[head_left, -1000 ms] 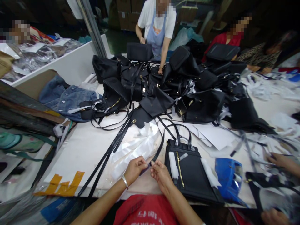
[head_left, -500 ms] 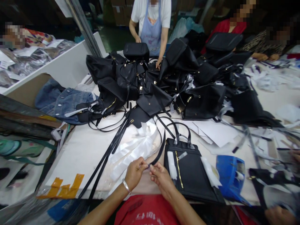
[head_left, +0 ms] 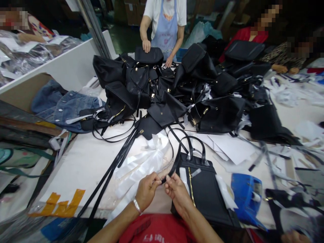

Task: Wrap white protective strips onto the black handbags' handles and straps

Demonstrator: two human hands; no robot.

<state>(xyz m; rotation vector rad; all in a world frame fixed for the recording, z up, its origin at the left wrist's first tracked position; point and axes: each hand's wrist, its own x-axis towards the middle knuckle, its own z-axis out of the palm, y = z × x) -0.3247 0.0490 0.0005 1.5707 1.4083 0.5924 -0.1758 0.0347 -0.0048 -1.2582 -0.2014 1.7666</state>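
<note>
Near the table's front edge, my left hand pinches the end of a black strap. Close beside it, my right hand has thumb and fingers closed on the same strap, just above its end. From there the strap curves up past the handles of a black bag, which lies flat with a gold zipper and white wrapping on its sides. A bundle of white strips lies left of the strap. Two long black straps hang over the front edge further left.
Black bags are heaped across the middle. A blue tape dispenser stands right of the flat bag, a denim garment lies left. Across the table a person in a blue apron touches bags; other people are at the sides.
My hands have stayed close together on the strap, with the right hand's grip now a little higher. Across the table, the person's hand has come to rest on top of a black bag.
</note>
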